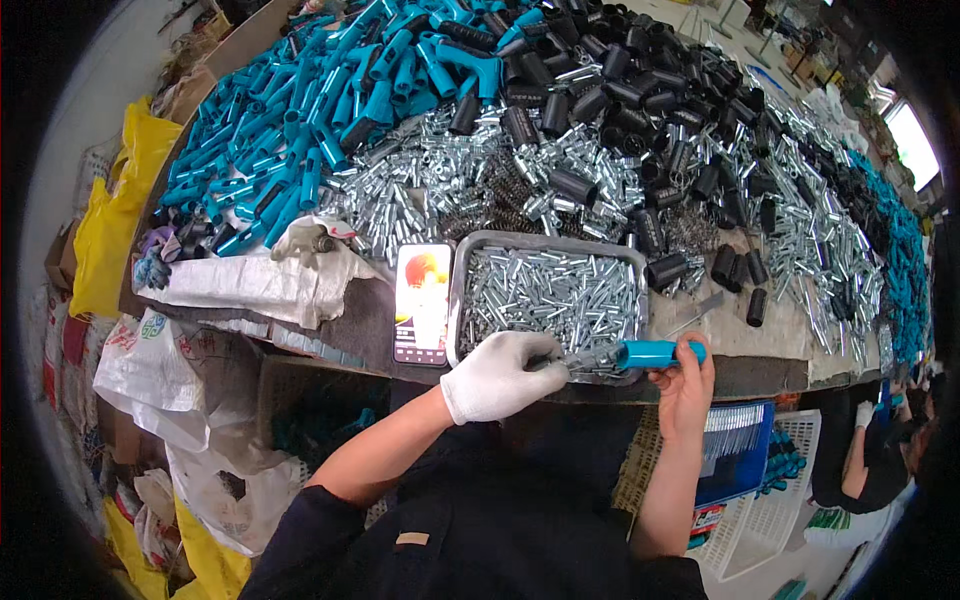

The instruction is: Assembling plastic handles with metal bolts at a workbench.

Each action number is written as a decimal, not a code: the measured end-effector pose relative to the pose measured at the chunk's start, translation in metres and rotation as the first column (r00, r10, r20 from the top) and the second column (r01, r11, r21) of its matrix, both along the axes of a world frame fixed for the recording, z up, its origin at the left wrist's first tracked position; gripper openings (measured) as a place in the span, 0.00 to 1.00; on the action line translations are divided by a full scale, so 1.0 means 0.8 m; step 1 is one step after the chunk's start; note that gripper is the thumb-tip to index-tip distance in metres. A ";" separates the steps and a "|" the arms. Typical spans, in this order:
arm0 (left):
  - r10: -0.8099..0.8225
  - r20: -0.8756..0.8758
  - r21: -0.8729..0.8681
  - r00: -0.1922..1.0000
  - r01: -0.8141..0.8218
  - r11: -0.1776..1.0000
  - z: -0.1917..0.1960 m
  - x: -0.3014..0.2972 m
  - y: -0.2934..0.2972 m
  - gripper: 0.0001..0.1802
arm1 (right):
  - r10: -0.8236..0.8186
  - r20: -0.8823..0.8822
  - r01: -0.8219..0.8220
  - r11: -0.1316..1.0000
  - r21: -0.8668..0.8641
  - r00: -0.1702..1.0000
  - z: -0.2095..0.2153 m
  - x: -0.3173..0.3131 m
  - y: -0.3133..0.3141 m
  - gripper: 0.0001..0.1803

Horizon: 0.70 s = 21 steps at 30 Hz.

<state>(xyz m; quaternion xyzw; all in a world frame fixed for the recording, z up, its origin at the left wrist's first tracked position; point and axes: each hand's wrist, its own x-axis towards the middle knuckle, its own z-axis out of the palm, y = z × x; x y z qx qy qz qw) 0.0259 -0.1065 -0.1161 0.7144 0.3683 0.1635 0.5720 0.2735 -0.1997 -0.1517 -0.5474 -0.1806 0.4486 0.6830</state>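
Observation:
My left hand [500, 375], in a white glove, pinches a small silver metal pin [585, 362] at the open end of a blue plastic tube [655, 352]. My bare right hand [685, 385] grips that blue tube from below, holding it level over the near edge of a metal tray [460, 290]. The tray is filled with several shiny metal pins. A phone [422, 302] with a lit screen lies just left of the tray.
The workbench holds heaps of blue plastic tubes [320, 100], black plastic sleeves [640, 90] and loose silver pins [430, 180]. White cloth [260, 285] lies at left. A blue crate [740, 450] and white basket [775, 505] sit below right. Another person [870, 460] sits at far right.

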 end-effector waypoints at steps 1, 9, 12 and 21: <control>-0.003 -0.028 0.030 1.000 0.004 1.000 0.004 0.000 -0.003 0.17 | 0.016 -0.002 -0.016 1.000 -0.001 1.000 -0.001 -0.008 0.001 0.10; -0.010 -0.056 -0.136 0.998 0.002 0.991 0.008 -0.010 -0.013 0.17 | 0.326 0.091 -0.326 0.945 -0.019 0.941 0.003 -0.053 -0.008 0.11; 0.036 -0.162 0.213 0.986 0.000 0.977 0.002 -0.014 -0.018 0.16 | 0.485 -0.075 -0.487 0.873 -0.023 0.872 0.005 -0.053 -0.017 0.14; -0.077 -0.166 0.575 0.983 0.160 0.802 -0.030 -0.019 -0.022 0.12 | 0.498 -0.070 -0.500 0.866 -0.012 0.864 0.011 -0.057 -0.007 0.17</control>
